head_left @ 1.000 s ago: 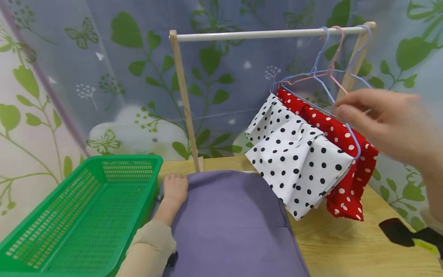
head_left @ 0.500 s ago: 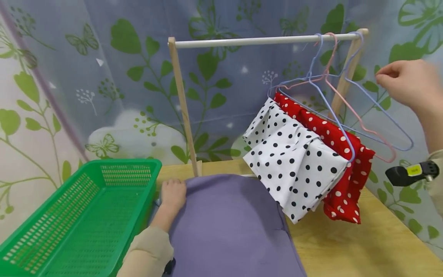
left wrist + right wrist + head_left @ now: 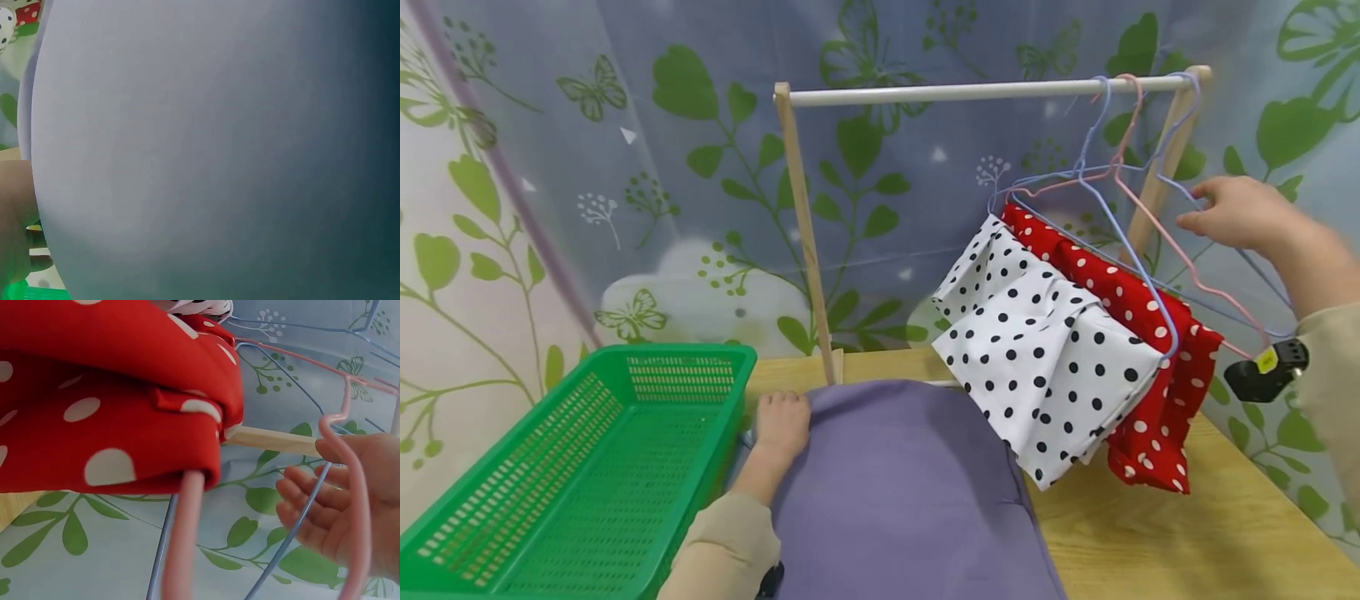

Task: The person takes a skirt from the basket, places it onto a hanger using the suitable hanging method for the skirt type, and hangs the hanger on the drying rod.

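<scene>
My right hand [image 3: 1243,212] is at the rear blue hanger [image 3: 1180,187], with nothing gripped. In the right wrist view its fingers [image 3: 312,509] are relaxed behind the blue wire, beside the pink hanger [image 3: 356,506]. White cloth with black dots [image 3: 1037,342] hangs on the front blue hanger [image 3: 1123,225]; red cloth with white dots [image 3: 1150,433] hangs on the pink one. My left hand [image 3: 782,425] rests at the upper left corner of a purple fabric-covered thing [image 3: 902,500], fingertips hidden at its far edge. That purple surface [image 3: 187,137] fills most of the left wrist view.
A wooden rack with a white rail [image 3: 970,92] carries the hangers toward its right end. To the left stands a green basket [image 3: 610,492], its bottom visible. Bare wooden tabletop [image 3: 1150,542] shows at right; a patterned curtain [image 3: 715,217] hangs behind.
My right hand has gone from the front hangers out to the right, then come back left to the rear blue hanger. My left hand stays in place on the purple fabric.
</scene>
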The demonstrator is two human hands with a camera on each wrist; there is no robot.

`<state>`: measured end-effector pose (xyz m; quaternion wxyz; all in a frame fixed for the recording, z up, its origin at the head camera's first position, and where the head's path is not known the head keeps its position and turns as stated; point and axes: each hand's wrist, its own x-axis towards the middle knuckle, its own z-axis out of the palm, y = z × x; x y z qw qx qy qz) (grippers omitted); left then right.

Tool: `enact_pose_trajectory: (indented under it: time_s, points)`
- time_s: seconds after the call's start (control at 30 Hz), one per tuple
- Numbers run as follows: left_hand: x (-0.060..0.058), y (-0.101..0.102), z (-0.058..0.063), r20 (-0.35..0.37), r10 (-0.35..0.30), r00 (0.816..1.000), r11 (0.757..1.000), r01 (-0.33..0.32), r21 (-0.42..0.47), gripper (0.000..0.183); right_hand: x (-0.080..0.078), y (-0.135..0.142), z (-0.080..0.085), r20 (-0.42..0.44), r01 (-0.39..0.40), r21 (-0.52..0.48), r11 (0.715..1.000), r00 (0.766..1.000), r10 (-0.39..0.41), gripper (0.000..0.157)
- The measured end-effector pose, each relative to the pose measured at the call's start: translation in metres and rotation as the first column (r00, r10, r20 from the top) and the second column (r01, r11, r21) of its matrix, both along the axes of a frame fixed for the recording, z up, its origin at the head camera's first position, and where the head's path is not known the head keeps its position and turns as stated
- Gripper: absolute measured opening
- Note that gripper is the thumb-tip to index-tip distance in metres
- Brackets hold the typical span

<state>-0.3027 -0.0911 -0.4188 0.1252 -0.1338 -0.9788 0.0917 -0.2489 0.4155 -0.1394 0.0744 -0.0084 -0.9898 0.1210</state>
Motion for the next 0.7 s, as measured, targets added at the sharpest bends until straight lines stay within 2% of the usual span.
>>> enact_pose_trajectory:
  time_s: [0.13,0.27,0.5,0.57,0.7]
  points:
    - [0.000,0.001,-0.001,0.006,-0.001,1.000,1.000,0.001,0.004,0.028,-0.004,-0.004,0.002,-0.010,-0.020,-0.074,0.997,1.000,0.020,0.061]
    - [0.000,0.002,-0.002,0.014,0.001,1.000,1.000,-0.001,0.002,0.029,-0.007,-0.008,0.003,-0.046,-0.004,-0.130,0.991,0.999,-0.002,0.056]
    - [0.001,0.004,-0.001,0.033,-0.008,0.999,1.000,0.008,0.019,0.031,0.000,-0.013,0.007,-0.112,0.019,-0.123,0.992,0.993,-0.033,0.045]
    - [0.001,0.005,-0.001,0.040,-0.013,0.999,0.999,0.012,0.030,0.032,0.004,-0.014,0.008,-0.131,0.043,-0.124,0.991,0.990,-0.060,0.043]
    - [0.001,0.006,-0.001,0.042,-0.023,0.999,0.999,0.022,0.039,0.034,0.008,-0.015,0.009,-0.157,0.141,-0.163,0.977,0.973,-0.166,0.045]
